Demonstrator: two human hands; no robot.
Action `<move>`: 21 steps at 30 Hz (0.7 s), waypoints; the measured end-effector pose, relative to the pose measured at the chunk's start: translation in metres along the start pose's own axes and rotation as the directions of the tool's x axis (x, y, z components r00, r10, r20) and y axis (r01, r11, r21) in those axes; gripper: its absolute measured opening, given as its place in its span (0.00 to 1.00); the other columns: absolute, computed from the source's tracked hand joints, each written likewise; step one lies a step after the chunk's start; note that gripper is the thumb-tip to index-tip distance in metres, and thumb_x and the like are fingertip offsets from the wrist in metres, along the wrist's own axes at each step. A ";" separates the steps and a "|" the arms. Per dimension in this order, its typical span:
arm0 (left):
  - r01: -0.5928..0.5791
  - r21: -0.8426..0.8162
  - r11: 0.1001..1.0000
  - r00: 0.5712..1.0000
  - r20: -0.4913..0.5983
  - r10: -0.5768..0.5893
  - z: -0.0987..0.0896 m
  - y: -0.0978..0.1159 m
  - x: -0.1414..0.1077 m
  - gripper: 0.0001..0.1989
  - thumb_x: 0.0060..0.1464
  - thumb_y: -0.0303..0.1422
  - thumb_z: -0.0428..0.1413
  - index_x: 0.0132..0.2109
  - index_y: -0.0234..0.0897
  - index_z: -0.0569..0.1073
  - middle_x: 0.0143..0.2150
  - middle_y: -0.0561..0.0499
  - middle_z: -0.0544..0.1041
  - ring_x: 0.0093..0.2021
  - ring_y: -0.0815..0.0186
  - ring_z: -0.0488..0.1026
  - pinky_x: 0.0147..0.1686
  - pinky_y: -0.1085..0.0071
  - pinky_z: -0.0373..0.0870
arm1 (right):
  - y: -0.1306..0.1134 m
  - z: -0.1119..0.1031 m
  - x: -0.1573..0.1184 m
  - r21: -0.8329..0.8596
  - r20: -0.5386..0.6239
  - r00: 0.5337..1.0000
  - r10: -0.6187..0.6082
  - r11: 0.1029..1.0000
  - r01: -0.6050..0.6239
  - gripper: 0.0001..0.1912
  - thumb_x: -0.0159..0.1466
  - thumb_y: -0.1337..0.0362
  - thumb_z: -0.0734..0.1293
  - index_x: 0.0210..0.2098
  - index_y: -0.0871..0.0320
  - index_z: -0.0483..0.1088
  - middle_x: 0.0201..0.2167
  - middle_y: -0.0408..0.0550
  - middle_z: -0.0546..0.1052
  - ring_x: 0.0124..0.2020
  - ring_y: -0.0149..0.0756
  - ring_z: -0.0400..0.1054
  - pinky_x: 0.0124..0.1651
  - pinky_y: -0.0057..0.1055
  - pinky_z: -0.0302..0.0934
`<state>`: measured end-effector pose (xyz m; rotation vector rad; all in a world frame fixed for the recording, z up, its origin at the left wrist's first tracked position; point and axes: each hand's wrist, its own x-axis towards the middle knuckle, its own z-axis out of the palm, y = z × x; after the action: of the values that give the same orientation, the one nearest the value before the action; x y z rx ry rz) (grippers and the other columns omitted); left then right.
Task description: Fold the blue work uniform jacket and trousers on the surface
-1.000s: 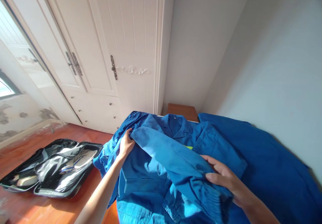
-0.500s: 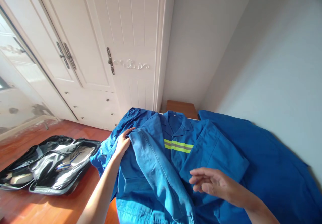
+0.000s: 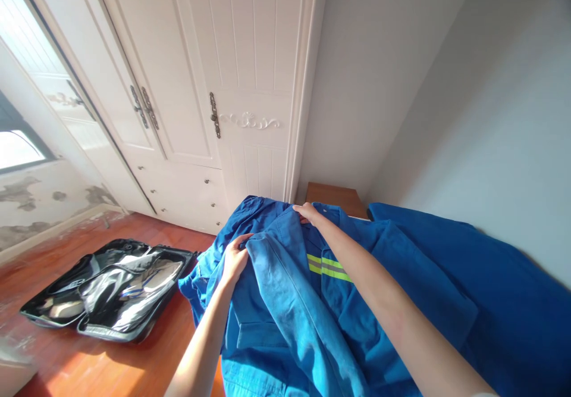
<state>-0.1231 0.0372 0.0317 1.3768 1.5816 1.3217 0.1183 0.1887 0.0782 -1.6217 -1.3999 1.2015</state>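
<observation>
A blue work jacket (image 3: 263,325) with a yellow-and-grey reflective stripe on its chest lies spread out in front of me. One sleeve (image 3: 294,302) is folded inward and runs diagonally down over the jacket front. My left hand (image 3: 235,258) grips the fabric at the upper fold of this sleeve, with its fingertips partly hidden. Up by the collar, my right hand (image 3: 307,212) is closed on the shoulder of the same jacket. My right forearm crosses over the chest and covers part of the stripe.
More blue cloth (image 3: 513,302) spreads to the right, along the wall. An open black suitcase (image 3: 147,319) with clothes inside lies on the reddish wooden floor at left. A white wardrobe (image 3: 259,171) stands behind, beside a brown wooden piece (image 3: 334,194).
My right hand has moved from above the lower right of the jacket up to its shoulder near the collar and taken hold. My left hand keeps its grip. The view has turned slightly left.
</observation>
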 end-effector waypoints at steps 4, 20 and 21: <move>-0.022 0.002 1.000 1.000 0.018 0.022 -0.001 -0.001 0.000 0.18 0.50 0.32 0.55 0.49 0.42 0.77 0.51 0.50 0.81 0.52 0.56 0.77 0.55 0.58 0.74 | -0.001 0.016 0.032 0.041 0.002 0.999 0.047 0.998 -0.047 0.16 0.69 0.59 0.66 0.52 0.61 0.69 0.47 0.50 0.74 0.42 0.36 0.72 0.42 0.37 0.72; 0.010 0.045 0.999 0.998 -0.057 -0.007 -0.004 0.007 0.001 0.20 0.60 0.30 0.42 0.47 0.41 0.79 0.50 0.50 0.81 0.54 0.59 0.75 0.59 0.58 0.69 | 0.014 0.027 0.028 0.031 0.077 0.992 0.098 0.994 -0.100 0.17 0.70 0.55 0.64 0.52 0.61 0.69 0.46 0.50 0.75 0.40 0.35 0.72 0.41 0.36 0.71; 0.010 0.051 0.999 0.998 -0.054 -0.007 -0.004 0.009 0.000 0.20 0.62 0.33 0.43 0.47 0.41 0.79 0.51 0.50 0.81 0.54 0.58 0.75 0.59 0.58 0.69 | 0.014 0.023 0.024 0.014 0.123 0.986 0.113 0.993 -0.115 0.17 0.70 0.55 0.64 0.50 0.61 0.69 0.43 0.49 0.75 0.38 0.34 0.73 0.40 0.35 0.71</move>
<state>-0.1242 0.0357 0.0410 1.3740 1.6663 1.3319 0.1015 0.2079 0.0525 -1.6566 -1.3790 1.3978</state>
